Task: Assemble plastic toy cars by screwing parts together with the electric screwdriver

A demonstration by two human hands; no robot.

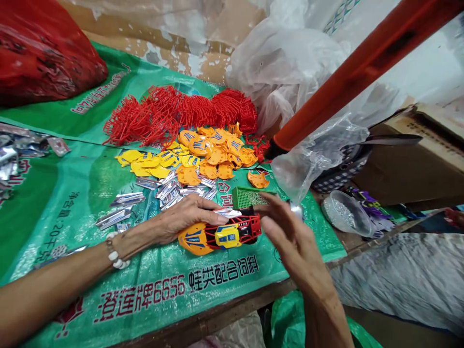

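Note:
My left hand [183, 218] lies over an assembled toy piece [217, 237] with an orange shell, a yellow-and-blue middle and a red lattice end, pressing it onto the green sack cloth [83, 193]. Its fingers curl over the toy's top, next to a silver strip. My right hand [290, 237] hovers just right of the toy's red end, fingers stretched and apart, holding nothing I can see. Behind the hands lie piles of orange shells [213, 154], yellow pieces [145, 164], silver strips [163, 191] and red lattice parts [174, 113].
A small green mesh tray [248, 195] sits beyond the toy. A clear plastic bag [290, 72] and an orange bar [362, 67] rise at the right. A clear cup [344, 212], a cardboard box [416, 159] and a red bag [39, 53] stand around.

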